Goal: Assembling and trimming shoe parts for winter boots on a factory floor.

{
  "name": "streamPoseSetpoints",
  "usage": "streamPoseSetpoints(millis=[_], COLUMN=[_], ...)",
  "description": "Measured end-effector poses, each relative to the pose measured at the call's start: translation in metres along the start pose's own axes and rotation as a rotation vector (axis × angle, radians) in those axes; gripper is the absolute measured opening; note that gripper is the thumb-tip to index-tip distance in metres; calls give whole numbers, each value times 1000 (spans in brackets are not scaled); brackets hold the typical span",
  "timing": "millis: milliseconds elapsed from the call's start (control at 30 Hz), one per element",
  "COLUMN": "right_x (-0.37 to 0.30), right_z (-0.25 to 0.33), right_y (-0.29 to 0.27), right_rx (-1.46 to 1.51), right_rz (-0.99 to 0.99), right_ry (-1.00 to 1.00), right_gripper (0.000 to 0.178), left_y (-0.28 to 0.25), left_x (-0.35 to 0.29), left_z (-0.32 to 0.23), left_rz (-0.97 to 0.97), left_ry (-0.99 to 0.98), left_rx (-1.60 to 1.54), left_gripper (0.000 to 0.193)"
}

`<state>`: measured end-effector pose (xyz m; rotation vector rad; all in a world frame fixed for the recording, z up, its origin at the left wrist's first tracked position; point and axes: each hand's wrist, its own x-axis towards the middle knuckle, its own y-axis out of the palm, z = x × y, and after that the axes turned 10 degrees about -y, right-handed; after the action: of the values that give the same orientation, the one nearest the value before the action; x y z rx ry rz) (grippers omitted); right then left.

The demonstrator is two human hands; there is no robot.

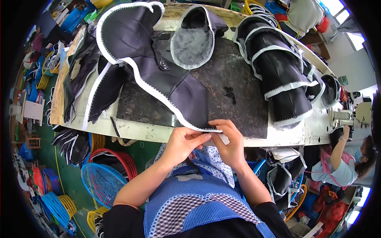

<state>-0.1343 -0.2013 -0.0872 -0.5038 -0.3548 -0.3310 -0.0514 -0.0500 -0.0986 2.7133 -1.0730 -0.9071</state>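
Black upper [174, 87], pale table [154, 132], green floor [70, 172]

Shot from head level through the left of two side-by-side fisheye cameras, facing steeply down over a blue apron [178, 194], close above left hand [183, 143] and right hand [229, 143], bending wide across worktable [291, 137] and green floor [139, 148].

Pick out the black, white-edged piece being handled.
The large black piece with a round fastener; it alone is touched, the left hand and right hand at its near corner.
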Motion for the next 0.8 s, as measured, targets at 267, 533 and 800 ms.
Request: streamPoseSetpoints(millis=[267, 533, 800], right_x=[0, 15, 51], right_z=[3, 19, 2], right_y=[1, -7, -11], right_rx=[145, 251, 464], right_rz=[-13, -27, -122], right_ry=[98, -56, 150], right_gripper=[12, 22, 53], left_y=[-4, -7, -22], left_x=[-4, -22, -63], left_z=[-2, -35, -246], left_rz=[17, 44, 178], left_ry=[-35, 43, 854], left_rx=[142, 142, 179], left_gripper=[20, 16, 22])
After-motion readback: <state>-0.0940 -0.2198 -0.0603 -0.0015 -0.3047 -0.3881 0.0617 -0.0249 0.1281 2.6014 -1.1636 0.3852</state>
